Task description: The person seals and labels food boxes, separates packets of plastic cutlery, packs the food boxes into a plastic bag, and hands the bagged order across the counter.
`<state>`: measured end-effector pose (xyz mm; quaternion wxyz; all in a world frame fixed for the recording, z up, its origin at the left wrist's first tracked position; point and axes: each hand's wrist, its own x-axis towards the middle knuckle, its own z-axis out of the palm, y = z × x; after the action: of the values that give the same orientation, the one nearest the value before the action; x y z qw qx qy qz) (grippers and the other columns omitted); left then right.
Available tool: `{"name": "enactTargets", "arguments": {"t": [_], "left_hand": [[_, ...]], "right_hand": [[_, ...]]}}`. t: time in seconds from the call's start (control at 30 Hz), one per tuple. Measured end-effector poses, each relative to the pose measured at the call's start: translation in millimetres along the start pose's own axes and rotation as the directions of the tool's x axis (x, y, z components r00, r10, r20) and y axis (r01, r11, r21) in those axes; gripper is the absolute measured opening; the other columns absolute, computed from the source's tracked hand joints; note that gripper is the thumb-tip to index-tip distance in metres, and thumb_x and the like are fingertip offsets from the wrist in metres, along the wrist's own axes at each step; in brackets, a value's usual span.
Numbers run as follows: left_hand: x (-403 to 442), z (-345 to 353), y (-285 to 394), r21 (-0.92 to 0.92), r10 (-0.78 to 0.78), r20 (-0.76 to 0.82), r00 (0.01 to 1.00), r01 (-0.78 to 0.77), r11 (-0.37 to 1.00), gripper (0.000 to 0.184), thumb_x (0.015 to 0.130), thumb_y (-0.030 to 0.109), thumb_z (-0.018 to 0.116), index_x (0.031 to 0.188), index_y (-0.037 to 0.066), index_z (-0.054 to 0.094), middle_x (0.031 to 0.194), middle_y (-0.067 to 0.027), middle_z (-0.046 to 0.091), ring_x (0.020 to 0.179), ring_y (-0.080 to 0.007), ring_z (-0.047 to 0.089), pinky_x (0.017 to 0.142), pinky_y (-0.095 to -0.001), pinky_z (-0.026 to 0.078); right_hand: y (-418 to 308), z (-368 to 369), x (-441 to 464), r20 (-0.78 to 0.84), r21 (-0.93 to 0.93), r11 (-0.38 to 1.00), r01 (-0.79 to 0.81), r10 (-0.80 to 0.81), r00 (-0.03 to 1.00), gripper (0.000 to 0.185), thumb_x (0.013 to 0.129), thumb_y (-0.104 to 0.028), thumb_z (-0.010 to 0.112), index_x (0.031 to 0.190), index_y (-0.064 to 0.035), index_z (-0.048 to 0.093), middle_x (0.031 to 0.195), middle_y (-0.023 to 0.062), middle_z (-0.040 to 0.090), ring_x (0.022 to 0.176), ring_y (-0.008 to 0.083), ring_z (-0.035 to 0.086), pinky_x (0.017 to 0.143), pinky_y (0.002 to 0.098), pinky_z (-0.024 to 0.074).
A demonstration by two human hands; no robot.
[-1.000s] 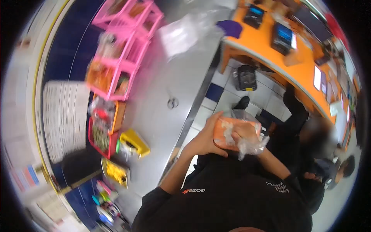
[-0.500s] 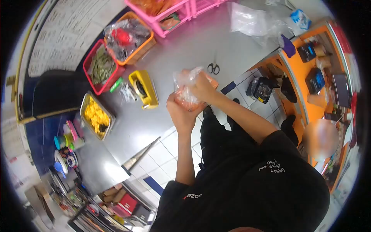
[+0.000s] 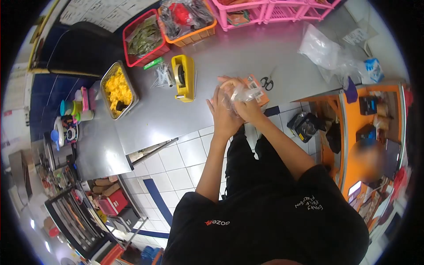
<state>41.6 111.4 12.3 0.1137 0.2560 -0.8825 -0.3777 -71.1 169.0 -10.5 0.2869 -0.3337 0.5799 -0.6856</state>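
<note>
A crumpled clear plastic bag (image 3: 245,93) is between my two hands above the front edge of the steel table. My right hand (image 3: 248,110) is closed on the gathered plastic. My left hand (image 3: 226,117) is wrapped round the bag's left side, thumb and fingers against it. What lies inside the bag is mostly hidden by my hands. Just beyond my right hand an orange box (image 3: 261,98) with a white label rests at the table edge. Black-handled scissors (image 3: 266,83) lie to its right.
A yellow tape dispenser (image 3: 188,79) stands left of my hands on the steel table (image 3: 154,110). Further left is a metal tray (image 3: 134,98) of yellow pieces. Red (image 3: 131,59) and orange baskets (image 3: 194,39) stand behind; clear plastic bags (image 3: 322,46) lie at right.
My view has shifted, so the table things sit higher and further right. My hands have drawn closer together around the bag, and its orange contents, visible before, are now mostly covered.
</note>
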Motion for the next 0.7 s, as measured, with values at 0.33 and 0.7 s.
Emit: {"name": "enactTargets", "arguments": {"t": [0.33, 0.7], "left_hand": [[11, 14, -4, -0.319, 0.069, -0.215, 0.974, -0.137, 0.938, 0.073, 0.082, 0.029, 0.086, 0.142, 0.001, 0.056, 0.146, -0.0212, 0.052, 0.136, -0.0407, 0.048, 0.116, -0.0559, 0.036], [40, -39, 36, -0.393, 0.077, 0.378, 0.923, 0.085, 0.915, 0.044, 0.112, 0.026, 0.047, 0.145, 0.000, 0.059, 0.139, -0.0205, 0.062, 0.123, -0.0313, 0.061, 0.105, -0.0404, 0.048]], "right_hand": [[-59, -25, 11, 0.147, -0.022, 0.983, -0.182, 0.183, 0.972, 0.121, 0.076, -0.028, 0.095, 0.168, -0.0063, 0.020, 0.168, 0.0243, 0.032, 0.157, 0.0364, 0.031, 0.127, 0.0504, 0.0262], [14, -22, -22, 0.066, -0.382, 0.924, 0.006, 0.021, 0.998, 0.073, 0.077, -0.026, 0.087, 0.139, -0.0027, 0.058, 0.135, 0.0155, 0.063, 0.133, 0.0304, 0.056, 0.113, 0.0438, 0.0443]]}}
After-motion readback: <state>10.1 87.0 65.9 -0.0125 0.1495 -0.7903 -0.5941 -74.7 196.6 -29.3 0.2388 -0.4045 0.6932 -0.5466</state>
